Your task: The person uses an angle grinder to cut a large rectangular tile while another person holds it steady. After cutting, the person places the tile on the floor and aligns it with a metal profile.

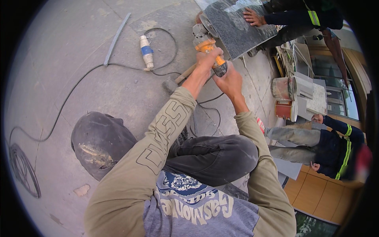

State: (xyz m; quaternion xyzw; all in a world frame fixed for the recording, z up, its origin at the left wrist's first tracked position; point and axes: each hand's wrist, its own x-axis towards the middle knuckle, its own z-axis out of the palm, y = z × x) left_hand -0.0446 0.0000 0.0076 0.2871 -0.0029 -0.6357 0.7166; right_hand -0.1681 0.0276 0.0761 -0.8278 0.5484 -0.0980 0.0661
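Orange-bodied angle grinder (208, 46), clenched by both the left hand (209, 59) and right hand (228, 82), meets the grey granite slab (237, 24) a co-worker's hand (252, 17) steadies, so a kickback might jerk the disc toward those fingers, while two buckets (285, 98) lie sideways, contents unclear.

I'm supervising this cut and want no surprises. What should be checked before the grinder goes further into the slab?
1. Two-hand grip: left hand and right hand both on the grinder. Ok.
2. Slab steadied: a co-worker's hand presses on it. Ok.
3. That hand's distance from the disc: close to the cutting edge. Not ok.
4. Cable route: runs loose across the floor, looping near the knees. Not ok.
5. Gloves: both hands bare. Not ok.
6. Disc guard: cannot tell.
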